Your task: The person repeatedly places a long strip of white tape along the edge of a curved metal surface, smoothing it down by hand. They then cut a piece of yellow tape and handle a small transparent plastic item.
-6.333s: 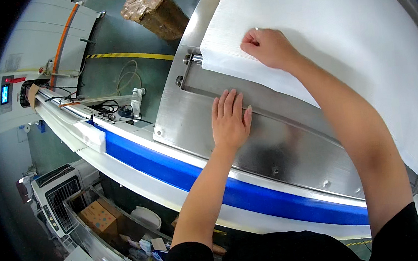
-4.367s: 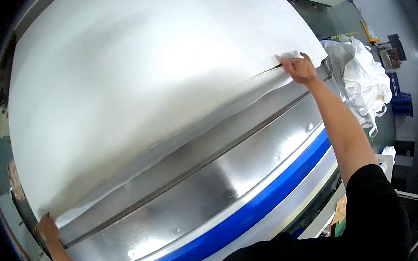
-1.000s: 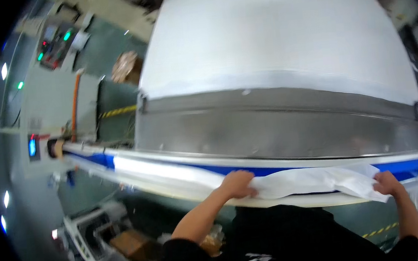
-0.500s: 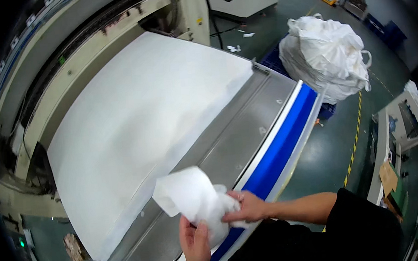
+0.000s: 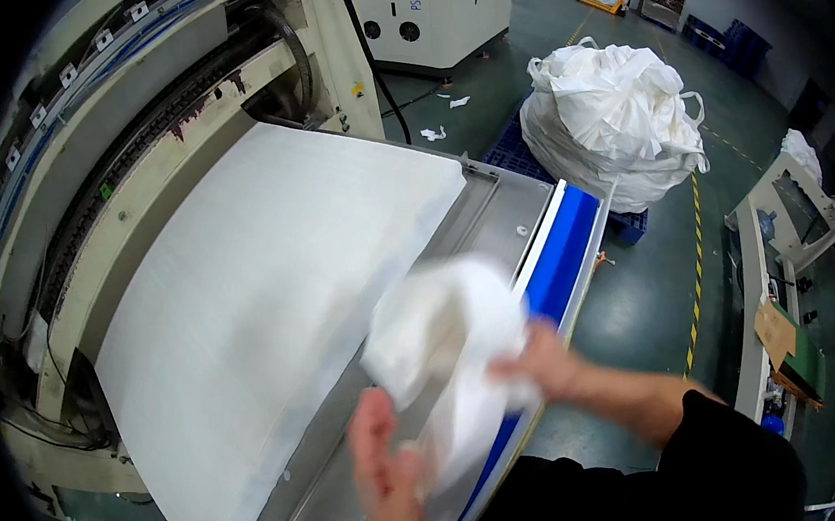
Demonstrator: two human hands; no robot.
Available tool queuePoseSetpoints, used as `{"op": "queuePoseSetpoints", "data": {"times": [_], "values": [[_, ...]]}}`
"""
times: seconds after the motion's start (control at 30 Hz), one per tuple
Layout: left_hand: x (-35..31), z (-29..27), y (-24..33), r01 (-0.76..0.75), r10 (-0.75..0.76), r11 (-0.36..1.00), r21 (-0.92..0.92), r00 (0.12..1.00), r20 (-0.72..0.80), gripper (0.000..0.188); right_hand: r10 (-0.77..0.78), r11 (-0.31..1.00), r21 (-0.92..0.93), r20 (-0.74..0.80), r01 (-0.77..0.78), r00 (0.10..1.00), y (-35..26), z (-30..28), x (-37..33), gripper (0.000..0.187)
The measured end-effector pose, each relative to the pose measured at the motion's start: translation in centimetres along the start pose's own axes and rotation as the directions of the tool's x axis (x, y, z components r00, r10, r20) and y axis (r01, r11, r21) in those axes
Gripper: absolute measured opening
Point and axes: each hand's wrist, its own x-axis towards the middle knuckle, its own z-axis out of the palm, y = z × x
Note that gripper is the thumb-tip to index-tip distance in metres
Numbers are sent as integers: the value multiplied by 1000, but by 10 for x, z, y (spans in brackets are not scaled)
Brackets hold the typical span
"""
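Observation:
A crumpled, looped piece of white sheet material (image 5: 487,304), blurred by motion, hangs over the front of the machine. My right hand (image 5: 543,361) is closed on its right edge. Below its left part, my left hand (image 5: 387,469) stands with fingers up and thumb apart; it is smeared, and nothing shows in its grasp. A wide white sheet (image 5: 268,275) comes out of the machine and lies behind both hands. Its near edge rests by a grey metal plate (image 5: 489,223), which the looped piece partly covers.
A blue strip (image 5: 560,257) with a white bar runs along the machine's front edge. Beyond it, a bulging white bulk bag (image 5: 615,121) stands on a blue pallet (image 5: 518,150). At the right is a light-coloured frame (image 5: 753,298); a cream cabinet (image 5: 439,17) stands at the back.
The white piece has moved up and right and opened into a larger loop. My left hand has come away from it; my right hand has moved right and up with it. The view has shifted.

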Motion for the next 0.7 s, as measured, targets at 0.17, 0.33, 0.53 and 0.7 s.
{"op": "queuePoseSetpoints", "data": {"times": [0.17, 0.33, 0.53, 0.7], "values": [[-43, -69, 9, 237, -220, 971, 28, 935, -276, 43, -240, 836, 72, -843, 543, 481, -161, -317, 98, 53], [-128, -109, -60, 464, -502, 861, -208, 706, -500, 32, -520, 853, -521, -854, -35, 19, -194, -427, 84, 55], [-195, -152, -112, 539, -650, 752, -380, 505, -568, 23, -440, 725, -681, -339, 106, 832, 76, -108, 195, 18], [-248, -220, -148, 667, -337, 723, 182, 570, -749, 32, -206, 701, -575, 405, 423, 891, 133, 182, 93, 27]]}}
